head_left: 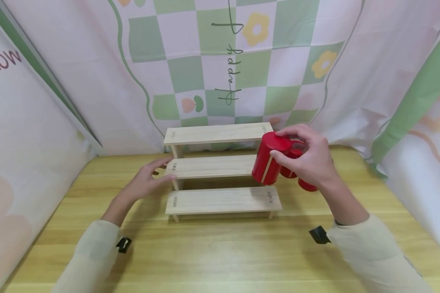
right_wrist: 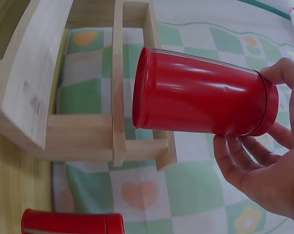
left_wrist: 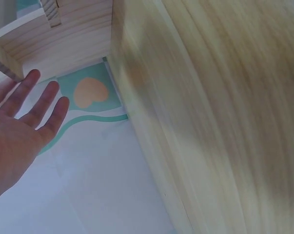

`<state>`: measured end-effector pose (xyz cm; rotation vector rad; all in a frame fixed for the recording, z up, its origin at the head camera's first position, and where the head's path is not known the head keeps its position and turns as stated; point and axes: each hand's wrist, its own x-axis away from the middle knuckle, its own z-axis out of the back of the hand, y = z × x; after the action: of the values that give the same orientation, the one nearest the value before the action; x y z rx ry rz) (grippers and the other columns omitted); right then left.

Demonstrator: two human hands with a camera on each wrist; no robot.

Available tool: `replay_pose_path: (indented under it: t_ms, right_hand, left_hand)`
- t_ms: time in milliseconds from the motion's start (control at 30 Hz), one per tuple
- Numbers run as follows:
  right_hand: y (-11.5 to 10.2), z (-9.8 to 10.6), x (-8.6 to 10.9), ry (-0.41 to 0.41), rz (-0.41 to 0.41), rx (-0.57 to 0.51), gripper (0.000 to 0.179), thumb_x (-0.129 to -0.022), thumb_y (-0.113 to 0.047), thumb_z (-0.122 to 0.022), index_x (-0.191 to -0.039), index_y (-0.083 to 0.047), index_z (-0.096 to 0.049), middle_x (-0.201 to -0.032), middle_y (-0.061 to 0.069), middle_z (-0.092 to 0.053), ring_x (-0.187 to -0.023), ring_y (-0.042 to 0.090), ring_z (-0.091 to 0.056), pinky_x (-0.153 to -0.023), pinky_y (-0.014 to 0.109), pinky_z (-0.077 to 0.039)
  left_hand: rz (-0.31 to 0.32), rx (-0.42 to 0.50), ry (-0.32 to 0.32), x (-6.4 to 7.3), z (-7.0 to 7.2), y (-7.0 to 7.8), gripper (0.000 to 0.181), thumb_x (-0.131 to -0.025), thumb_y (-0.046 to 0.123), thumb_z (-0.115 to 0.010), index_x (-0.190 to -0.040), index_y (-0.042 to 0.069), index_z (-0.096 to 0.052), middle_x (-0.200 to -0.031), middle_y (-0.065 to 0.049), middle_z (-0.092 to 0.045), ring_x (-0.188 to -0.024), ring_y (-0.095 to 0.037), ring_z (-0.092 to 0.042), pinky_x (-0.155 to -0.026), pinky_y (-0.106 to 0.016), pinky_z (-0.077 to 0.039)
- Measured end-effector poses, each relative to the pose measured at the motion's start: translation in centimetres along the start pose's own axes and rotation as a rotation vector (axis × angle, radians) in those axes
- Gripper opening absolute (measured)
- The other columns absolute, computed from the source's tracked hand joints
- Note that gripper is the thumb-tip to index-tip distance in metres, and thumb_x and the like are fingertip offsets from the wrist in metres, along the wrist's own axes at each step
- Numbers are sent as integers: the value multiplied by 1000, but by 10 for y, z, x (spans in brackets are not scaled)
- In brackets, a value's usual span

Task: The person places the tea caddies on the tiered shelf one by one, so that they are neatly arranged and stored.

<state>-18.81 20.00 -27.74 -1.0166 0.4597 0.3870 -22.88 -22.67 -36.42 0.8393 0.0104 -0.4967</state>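
Red canister (head_left: 265,162), lid (head_left: 276,141) up, long axis nearly upright, right hand (head_left: 315,158) holding.

Person's left hand (head_left: 148,179) extended forward, fingers (left_wrist: 41,105) straight, spread. Right hand (head_left: 311,156) raised, gripping, thumb (head_left: 283,158) opposing fingers. Left forearm (head_left: 89,252) and right forearm (head_left: 372,248) sleeved, angled inward.

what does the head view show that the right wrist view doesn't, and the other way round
Only the head view: the left grip at the left end of the middle board, and the "Happy" lettering.
Only the right wrist view: a whole peach heart on the cloth.
Both: the right grip holding a red canister, another red canister, the three-tier wooden shelf and the wooden table.
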Motion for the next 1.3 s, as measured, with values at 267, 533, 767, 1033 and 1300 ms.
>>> replay_pose_path:
  t_ms: [267, 533, 767, 1033, 1300]
  right_hand:
    - [-6, -12, -5, -13, 39, -35, 41, -84, -5, -82, -123, 0, -71, -119, 10, -65, -94, 18, -66, -80, 13, -55]
    - [-9, -20, -12, -18, 31, -61, 41, -85, -7, -82, -123, 0, -70, -123, 10, -65, -91, 19, -68, -79, 16, -57]
    - [-12, -27, -15, -31, 34, -91, 41, -84, -8, -82, -123, 0, -71, -122, 10, -64, -104, 21, -61, -83, 17, -56]
    - [-15, -33, -20, -32, 46, -94, 40, -85, -9, -82, -123, -1, -71, -118, 9, -66, -102, 21, -61, -79, 20, -58]
    - [-15, -41, -25, -61, 38, -83, 44, -86, -11, -82, -126, 1, -68, -123, 12, -64, -105, 21, -60, -80, 20, -58]
  left_hand:
    - [-2, 9, -3, 0, 0, 1, 63, -103, 20, -67, -155, -4, -41, -157, -25, -45, -132, -44, -49, -105, -64, -44]
    - [8, 19, 3, 1, -2, 0, 64, -103, 21, -66, -156, -4, -40, -156, -26, -44, -133, -44, -48, -107, -66, -40]
    - [6, 8, 24, -1, -3, -1, 62, -102, 19, -68, -154, -4, -43, -151, -27, -49, -129, -44, -50, -105, -66, -42]
    - [3, 11, 17, -2, -3, -1, 62, -102, 18, -67, -154, -4, -42, -151, -27, -48, -129, -45, -50, -105, -66, -42]
    - [-4, 15, 19, -1, -2, -2, 61, -102, 17, -67, -154, -4, -42, -151, -27, -49, -128, -45, -50, -104, -65, -43]
